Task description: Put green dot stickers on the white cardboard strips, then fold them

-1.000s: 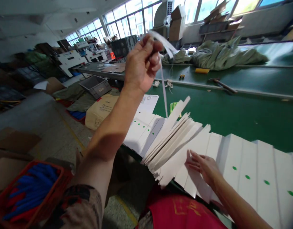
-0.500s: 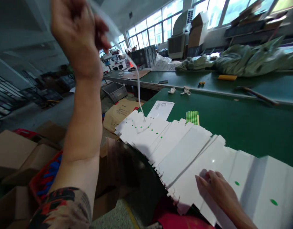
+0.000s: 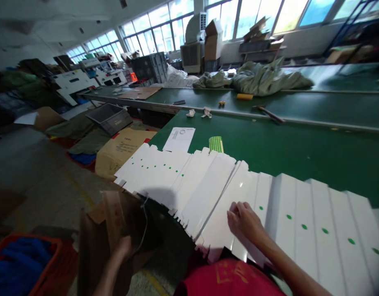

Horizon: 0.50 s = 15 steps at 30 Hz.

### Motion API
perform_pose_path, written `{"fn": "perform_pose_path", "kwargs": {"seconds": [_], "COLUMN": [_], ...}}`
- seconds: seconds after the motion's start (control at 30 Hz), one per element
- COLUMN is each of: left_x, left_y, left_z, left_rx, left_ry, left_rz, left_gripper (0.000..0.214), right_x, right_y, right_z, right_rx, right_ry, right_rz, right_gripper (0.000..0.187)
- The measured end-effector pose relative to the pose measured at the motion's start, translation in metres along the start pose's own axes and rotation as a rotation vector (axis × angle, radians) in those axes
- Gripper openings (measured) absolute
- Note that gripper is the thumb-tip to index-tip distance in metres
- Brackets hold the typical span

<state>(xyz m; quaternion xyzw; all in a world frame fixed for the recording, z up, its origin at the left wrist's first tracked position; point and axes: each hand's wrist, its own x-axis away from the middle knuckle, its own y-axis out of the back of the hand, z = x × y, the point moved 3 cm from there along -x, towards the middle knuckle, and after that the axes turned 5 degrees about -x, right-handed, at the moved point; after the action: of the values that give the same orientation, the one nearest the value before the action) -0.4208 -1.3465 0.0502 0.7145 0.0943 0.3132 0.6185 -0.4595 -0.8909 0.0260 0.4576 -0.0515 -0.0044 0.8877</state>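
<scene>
A long white card sheet (image 3: 208,193), scored into folded panels with green dots and notched edges, lies along the green bench (image 3: 300,154). My right hand (image 3: 243,222) rests on it with curled fingers, not visibly gripping. My left hand (image 3: 124,249) is low by the bench's near edge, beside a brown cardboard piece (image 3: 111,222), its fingers partly hidden. A thin white strip (image 3: 144,224) rises from near that hand towards the sheet's edge.
A paper form (image 3: 179,139) and a green-dotted sticker sheet (image 3: 216,144) lie beyond the card. On the left are a red crate of blue items (image 3: 32,263) and a grey crate (image 3: 109,118). A second green bench (image 3: 300,105) stands behind, holding a hammer (image 3: 271,114).
My left hand has dropped from high in the air to low beside the cardboard, and the strip came down with it. The fanned panels lie flat, and my right hand sits further left.
</scene>
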Motion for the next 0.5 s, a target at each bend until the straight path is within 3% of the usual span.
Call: {"fn": "perform_pose_path", "kwargs": {"seconds": [0.07, 0.13, 0.23, 0.3, 0.4, 0.5], "left_x": [-0.005, -0.019, -0.036, -0.033, -0.016, -0.007], "left_y": [-0.015, -0.013, 0.003, 0.005, -0.017, -0.046], "left_z": [-0.014, -0.042, -0.115, -0.171, -0.23, -0.253], "left_rx": [-0.042, -0.066, -0.045, -0.044, -0.124, -0.177], "left_ry": [-0.047, -0.11, -0.317, -0.477, -0.576, -0.628], "left_rz": [0.045, -0.02, -0.273, -0.362, -0.266, -0.21], "left_gripper": [0.014, 0.022, 0.049, 0.061, 0.065, 0.063], "right_x": [0.001, 0.002, 0.005, 0.008, 0.012, 0.014], "right_y": [0.004, 0.009, 0.013, 0.015, 0.017, 0.017], "right_z": [0.003, 0.006, 0.011, 0.016, 0.024, 0.028], "right_rx": [-0.063, -0.168, -0.281, -0.301, -0.333, -0.374], "right_ry": [-0.068, -0.138, -0.209, -0.252, -0.332, -0.424], "right_rz": [-0.016, -0.049, -0.089, -0.108, -0.131, -0.142], "right_gripper": [0.01, 0.013, 0.013, 0.014, 0.023, 0.044]}}
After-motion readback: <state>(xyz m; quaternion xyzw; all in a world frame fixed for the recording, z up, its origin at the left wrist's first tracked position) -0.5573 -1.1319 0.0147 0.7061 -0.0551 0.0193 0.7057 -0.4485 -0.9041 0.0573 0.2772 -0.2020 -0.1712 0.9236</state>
